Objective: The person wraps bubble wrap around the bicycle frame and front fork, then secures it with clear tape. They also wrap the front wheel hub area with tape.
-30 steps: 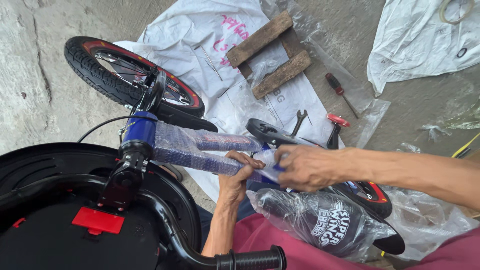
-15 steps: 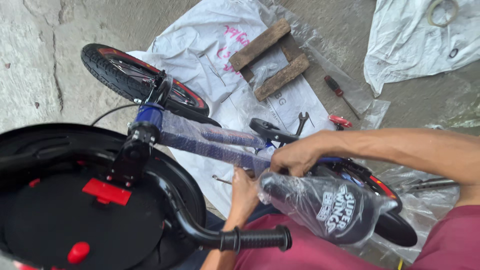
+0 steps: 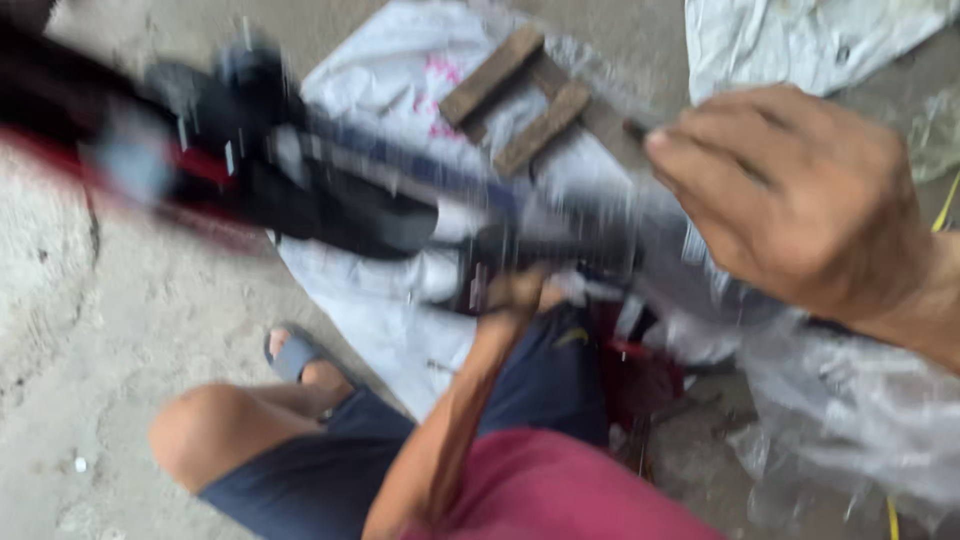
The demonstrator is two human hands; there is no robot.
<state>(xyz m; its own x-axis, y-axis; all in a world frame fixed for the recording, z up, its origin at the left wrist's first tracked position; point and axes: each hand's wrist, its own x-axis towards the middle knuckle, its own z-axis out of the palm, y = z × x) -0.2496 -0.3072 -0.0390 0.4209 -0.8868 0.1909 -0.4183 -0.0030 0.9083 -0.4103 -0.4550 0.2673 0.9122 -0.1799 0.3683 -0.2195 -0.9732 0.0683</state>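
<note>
Left hand [image 3: 515, 292] grips blurred bike frame [image 3: 420, 175] from below; right hand [image 3: 800, 195] above.

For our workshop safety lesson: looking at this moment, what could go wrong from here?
1. The left hand alone seems to support the bicycle frame from below; it might slip and drop.
2. The sandalled foot sits under the frame, so a fall could hit it.
3. Loose plastic wrapping may snag the right hand.
</note>
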